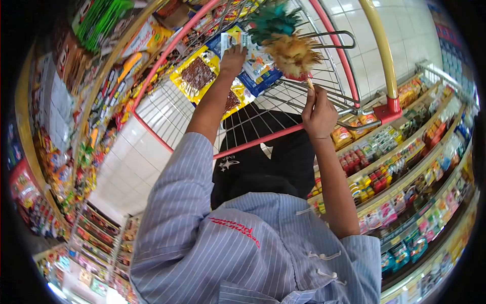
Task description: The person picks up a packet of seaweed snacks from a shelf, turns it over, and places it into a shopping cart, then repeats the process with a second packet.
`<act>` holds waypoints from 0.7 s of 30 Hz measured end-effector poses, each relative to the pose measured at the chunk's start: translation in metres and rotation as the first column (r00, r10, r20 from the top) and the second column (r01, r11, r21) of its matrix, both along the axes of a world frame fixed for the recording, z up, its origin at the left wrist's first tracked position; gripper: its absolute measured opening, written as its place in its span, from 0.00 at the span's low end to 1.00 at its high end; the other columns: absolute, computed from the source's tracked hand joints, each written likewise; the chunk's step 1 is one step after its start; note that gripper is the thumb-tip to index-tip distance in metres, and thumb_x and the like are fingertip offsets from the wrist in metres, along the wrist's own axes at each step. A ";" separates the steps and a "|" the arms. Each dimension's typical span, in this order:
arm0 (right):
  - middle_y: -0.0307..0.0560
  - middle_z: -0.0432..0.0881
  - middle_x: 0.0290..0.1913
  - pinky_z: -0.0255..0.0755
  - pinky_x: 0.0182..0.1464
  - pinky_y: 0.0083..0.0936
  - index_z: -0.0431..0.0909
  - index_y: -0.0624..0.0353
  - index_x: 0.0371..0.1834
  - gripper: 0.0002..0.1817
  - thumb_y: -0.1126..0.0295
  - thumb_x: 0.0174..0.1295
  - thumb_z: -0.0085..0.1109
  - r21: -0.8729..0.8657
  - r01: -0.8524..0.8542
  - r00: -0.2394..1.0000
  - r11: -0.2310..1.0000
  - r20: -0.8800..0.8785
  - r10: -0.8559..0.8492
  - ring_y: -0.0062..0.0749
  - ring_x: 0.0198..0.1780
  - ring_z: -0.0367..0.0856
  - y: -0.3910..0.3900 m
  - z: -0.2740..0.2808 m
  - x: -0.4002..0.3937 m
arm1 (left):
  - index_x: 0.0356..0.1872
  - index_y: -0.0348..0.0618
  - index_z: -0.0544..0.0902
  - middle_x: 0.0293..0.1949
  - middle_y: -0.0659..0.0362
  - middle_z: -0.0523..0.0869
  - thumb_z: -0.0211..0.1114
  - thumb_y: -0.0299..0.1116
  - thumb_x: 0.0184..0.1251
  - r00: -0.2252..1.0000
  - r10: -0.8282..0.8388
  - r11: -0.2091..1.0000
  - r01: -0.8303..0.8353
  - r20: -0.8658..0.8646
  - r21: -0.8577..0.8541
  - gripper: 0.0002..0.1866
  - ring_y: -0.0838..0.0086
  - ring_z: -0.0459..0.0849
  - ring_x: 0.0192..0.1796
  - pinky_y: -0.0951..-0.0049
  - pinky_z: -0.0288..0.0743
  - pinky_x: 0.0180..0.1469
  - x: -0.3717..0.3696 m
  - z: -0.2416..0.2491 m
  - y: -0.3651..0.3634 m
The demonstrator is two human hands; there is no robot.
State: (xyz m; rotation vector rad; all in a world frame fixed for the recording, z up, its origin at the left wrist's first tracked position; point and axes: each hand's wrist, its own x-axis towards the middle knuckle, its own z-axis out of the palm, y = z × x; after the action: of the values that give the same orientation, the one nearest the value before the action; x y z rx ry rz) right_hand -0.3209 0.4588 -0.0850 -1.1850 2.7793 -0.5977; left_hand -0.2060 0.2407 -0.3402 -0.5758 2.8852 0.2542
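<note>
Dusting in hand, by my reading: right hand [319, 111] clamped on feather duster [291, 53] above cart [253, 144], left hand [233, 61] on blue packet [259, 72] at the far end, grip unclear; next stroke needs the packet steadied.

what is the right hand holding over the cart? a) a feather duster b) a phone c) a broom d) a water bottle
a: the right hand grips the thin handle of a feather duster, whose teal and tan feathers stick up over the wire cart, while the left hand touches a packet lying in it.
</note>
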 end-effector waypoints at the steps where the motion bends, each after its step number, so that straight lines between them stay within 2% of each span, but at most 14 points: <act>1: 0.50 0.81 0.24 0.71 0.26 0.39 0.75 0.56 0.42 0.07 0.65 0.70 0.52 0.001 -0.024 1.000 1.000 0.007 0.024 0.48 0.24 0.81 0.000 -0.001 0.000 | 0.60 0.47 0.75 0.55 0.52 0.79 0.56 0.26 0.61 1.000 0.024 1.000 -0.024 0.007 0.001 0.23 0.61 0.78 0.57 0.61 0.72 0.57 0.006 0.005 0.005; 3: 0.50 0.81 0.25 0.71 0.26 0.40 0.75 0.56 0.42 0.07 0.65 0.70 0.52 0.024 -0.003 1.000 1.000 0.004 0.003 0.48 0.24 0.81 0.001 -0.002 0.000 | 0.51 0.49 0.80 0.57 0.50 0.78 0.58 0.27 0.60 0.999 0.049 0.984 -0.047 -0.010 0.170 0.17 0.61 0.80 0.54 0.60 0.74 0.55 0.012 0.018 0.017; 4: 0.51 0.82 0.25 0.71 0.25 0.40 0.76 0.56 0.42 0.08 0.65 0.70 0.52 0.015 -0.002 1.000 1.000 0.000 0.002 0.49 0.24 0.81 -0.001 -0.001 0.000 | 0.53 0.49 0.80 0.52 0.51 0.81 0.56 0.26 0.62 0.999 0.052 0.984 -0.054 0.016 0.170 0.17 0.61 0.82 0.52 0.60 0.74 0.55 0.018 0.026 0.023; 9: 0.50 0.82 0.24 0.71 0.24 0.40 0.76 0.54 0.42 0.07 0.64 0.70 0.51 -0.036 -0.018 0.999 0.999 -0.029 0.017 0.48 0.23 0.81 0.001 -0.007 -0.001 | 0.58 0.46 0.77 0.53 0.50 0.80 0.56 0.27 0.64 0.973 0.187 0.969 -0.159 -0.137 0.192 0.20 0.57 0.81 0.54 0.60 0.74 0.57 0.047 0.057 0.045; 11: 0.50 0.82 0.23 0.71 0.24 0.40 0.76 0.53 0.41 0.08 0.63 0.71 0.51 -0.001 -0.004 0.998 1.000 -0.058 0.004 0.48 0.23 0.81 -0.001 -0.002 0.002 | 0.61 0.45 0.75 0.52 0.51 0.81 0.57 0.27 0.62 0.900 0.387 0.815 -0.232 -0.200 0.531 0.23 0.55 0.78 0.58 0.58 0.71 0.61 0.063 0.089 0.051; 12: 0.49 0.81 0.23 0.71 0.23 0.40 0.76 0.52 0.41 0.08 0.62 0.71 0.51 -0.019 -0.016 0.998 1.000 -0.055 0.015 0.49 0.22 0.81 -0.002 -0.002 0.002 | 0.66 0.46 0.71 0.54 0.48 0.80 0.57 0.31 0.66 0.903 0.383 0.733 -0.167 -0.197 0.660 0.26 0.54 0.78 0.57 0.59 0.71 0.61 0.075 0.088 0.055; 15: 0.53 0.81 0.23 0.72 0.24 0.42 0.75 0.54 0.40 0.10 0.61 0.70 0.50 0.034 -0.021 0.999 0.999 -0.026 0.022 0.51 0.23 0.81 -0.001 0.000 0.003 | 0.69 0.47 0.67 0.57 0.47 0.79 0.60 0.35 0.68 0.881 0.398 0.675 -0.091 -0.256 0.732 0.29 0.55 0.80 0.55 0.60 0.75 0.56 0.109 0.097 0.071; 16: 0.53 0.81 0.23 0.72 0.24 0.43 0.74 0.53 0.39 0.10 0.60 0.70 0.50 0.095 -0.023 0.998 0.995 -0.054 0.028 0.51 0.23 0.81 0.001 0.000 0.003 | 0.68 0.45 0.69 0.57 0.46 0.80 0.62 0.37 0.67 0.903 0.428 0.519 -0.274 0.032 0.810 0.28 0.56 0.83 0.50 0.62 0.76 0.54 0.117 0.129 0.068; 17: 0.52 0.81 0.23 0.71 0.24 0.45 0.73 0.52 0.39 0.10 0.59 0.70 0.50 0.078 -0.042 0.991 0.996 -0.120 0.051 0.52 0.22 0.80 0.004 -0.010 0.003 | 0.63 0.42 0.75 0.53 0.46 0.83 0.62 0.39 0.68 0.911 0.412 0.567 -0.265 0.011 0.780 0.24 0.57 0.85 0.48 0.64 0.76 0.54 0.137 0.106 0.068; 19: 0.52 0.82 0.24 0.71 0.24 0.46 0.73 0.51 0.39 0.10 0.58 0.70 0.49 0.023 -0.058 0.996 0.998 -0.069 0.059 0.52 0.23 0.81 -0.002 -0.010 0.004 | 0.63 0.42 0.75 0.60 0.46 0.79 0.60 0.42 0.71 0.799 0.598 0.450 -0.279 -0.054 0.848 0.24 0.59 0.80 0.59 0.69 0.72 0.59 0.165 0.134 0.075; 21: 0.52 0.83 0.25 0.72 0.24 0.46 0.73 0.51 0.40 0.11 0.57 0.71 0.48 0.071 -0.051 0.999 0.996 -0.008 0.051 0.53 0.24 0.81 0.000 -0.008 0.009 | 0.62 0.40 0.76 0.60 0.45 0.79 0.57 0.47 0.73 0.810 0.579 0.457 -0.416 0.093 0.787 0.25 0.58 0.77 0.63 0.67 0.70 0.63 0.192 0.173 0.087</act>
State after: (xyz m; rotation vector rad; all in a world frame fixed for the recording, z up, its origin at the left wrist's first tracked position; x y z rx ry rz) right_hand -0.3118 0.4583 -0.0928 -1.2432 2.7441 -0.4860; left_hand -0.0143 0.3277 -0.1675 -1.2239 2.2583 1.6416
